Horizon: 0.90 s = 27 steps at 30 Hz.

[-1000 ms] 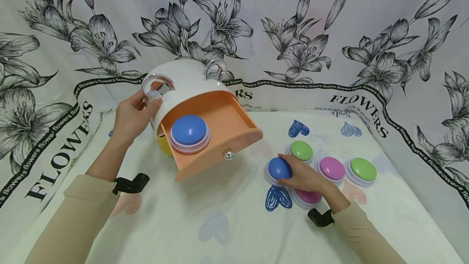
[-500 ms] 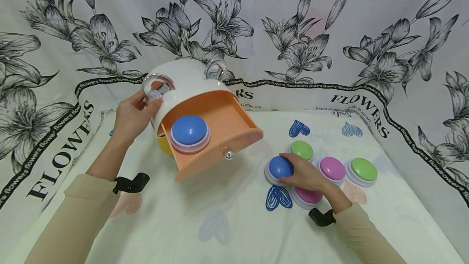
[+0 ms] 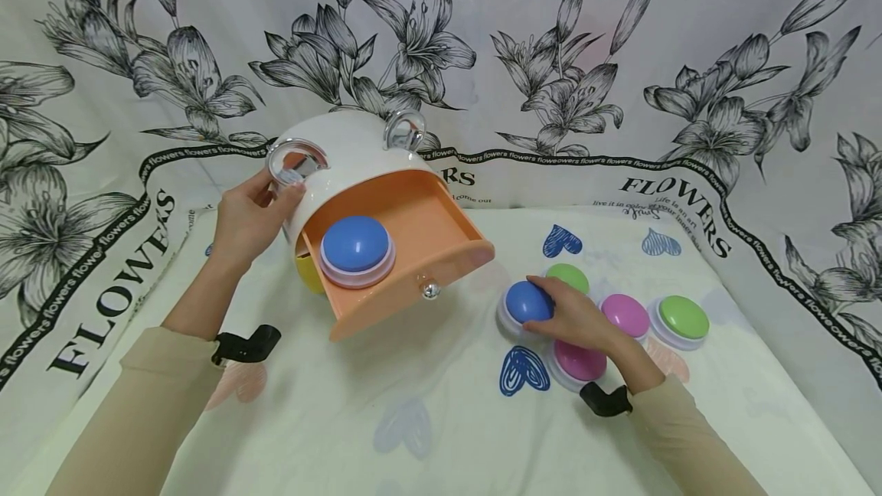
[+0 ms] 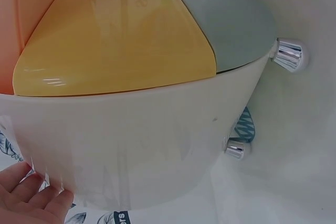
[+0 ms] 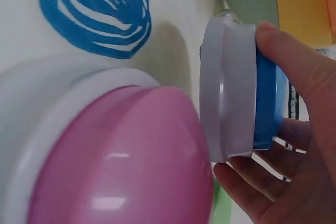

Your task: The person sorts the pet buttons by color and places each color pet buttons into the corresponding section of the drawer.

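Left hand (image 3: 244,224): thumb and fingers grip the left side of a white domed cabinet (image 3: 351,136), next to a silver ring (image 3: 274,165). The left wrist view records its fingertips against the white shell, with a yellow panel (image 4: 115,45) and a grey-green panel (image 4: 236,30) beyond.

Cabinet: tilted, with an orange drawer (image 3: 413,209) pulled out. The drawer blue button (image 3: 356,247) sits in the left part of this drawer, to the right of the left hand and apart from its fingers.

Right hand (image 3: 577,318): holds the outer blue button (image 3: 529,301), thumb on the near side and fingers on the far side. The button lies at the left end of this hand, right of the drawer and well apart from the left hand. The right wrist view shows its pale base side-on; whether any part of that base touches the cloth (image 3: 331,427) cannot be determined.

Surroundings of the right hand: a near pink button (image 3: 580,362) lies just below it, a far green button (image 3: 568,275) just beyond it. A far pink button (image 3: 625,315) and an outer green button (image 3: 684,318) stand to its right.
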### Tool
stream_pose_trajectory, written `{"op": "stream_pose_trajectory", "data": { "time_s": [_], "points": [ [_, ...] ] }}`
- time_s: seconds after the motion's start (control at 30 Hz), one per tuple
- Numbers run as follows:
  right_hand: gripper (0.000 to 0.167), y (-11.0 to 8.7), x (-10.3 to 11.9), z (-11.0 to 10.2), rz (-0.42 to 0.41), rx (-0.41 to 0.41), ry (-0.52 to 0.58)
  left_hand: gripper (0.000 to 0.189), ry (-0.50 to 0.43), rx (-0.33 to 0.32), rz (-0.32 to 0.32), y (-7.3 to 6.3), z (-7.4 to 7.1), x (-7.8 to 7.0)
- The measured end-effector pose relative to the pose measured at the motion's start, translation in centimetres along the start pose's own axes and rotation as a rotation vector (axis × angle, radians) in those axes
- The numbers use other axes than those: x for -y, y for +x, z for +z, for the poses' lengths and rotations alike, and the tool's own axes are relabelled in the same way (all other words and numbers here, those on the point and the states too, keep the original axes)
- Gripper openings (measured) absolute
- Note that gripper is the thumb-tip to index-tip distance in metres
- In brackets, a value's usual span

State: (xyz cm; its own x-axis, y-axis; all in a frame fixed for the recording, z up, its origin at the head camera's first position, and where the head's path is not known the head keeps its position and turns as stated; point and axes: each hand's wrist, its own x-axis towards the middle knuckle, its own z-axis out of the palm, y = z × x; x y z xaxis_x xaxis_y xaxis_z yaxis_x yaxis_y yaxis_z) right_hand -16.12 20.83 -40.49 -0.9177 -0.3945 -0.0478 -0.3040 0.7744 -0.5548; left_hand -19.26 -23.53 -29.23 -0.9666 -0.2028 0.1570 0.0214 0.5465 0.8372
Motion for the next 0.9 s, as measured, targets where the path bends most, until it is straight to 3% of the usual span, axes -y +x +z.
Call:
{"op": "stream_pose_trajectory", "data": {
  "time_s": [0.37, 0.9],
  "points": [
    [0.08, 1.1, 1.2, -1.6, -0.055, -0.06, -0.015, 0.071, 0.008, 0.001, -0.003, 0.0, -0.1, 0.0],
    [0.081, 2.7, 2.1, -4.0, -0.04, -0.079, -0.052, 0.071, -0.005, 0.015, -0.009, 0.1, -0.1, 0.0]
  ]
}}
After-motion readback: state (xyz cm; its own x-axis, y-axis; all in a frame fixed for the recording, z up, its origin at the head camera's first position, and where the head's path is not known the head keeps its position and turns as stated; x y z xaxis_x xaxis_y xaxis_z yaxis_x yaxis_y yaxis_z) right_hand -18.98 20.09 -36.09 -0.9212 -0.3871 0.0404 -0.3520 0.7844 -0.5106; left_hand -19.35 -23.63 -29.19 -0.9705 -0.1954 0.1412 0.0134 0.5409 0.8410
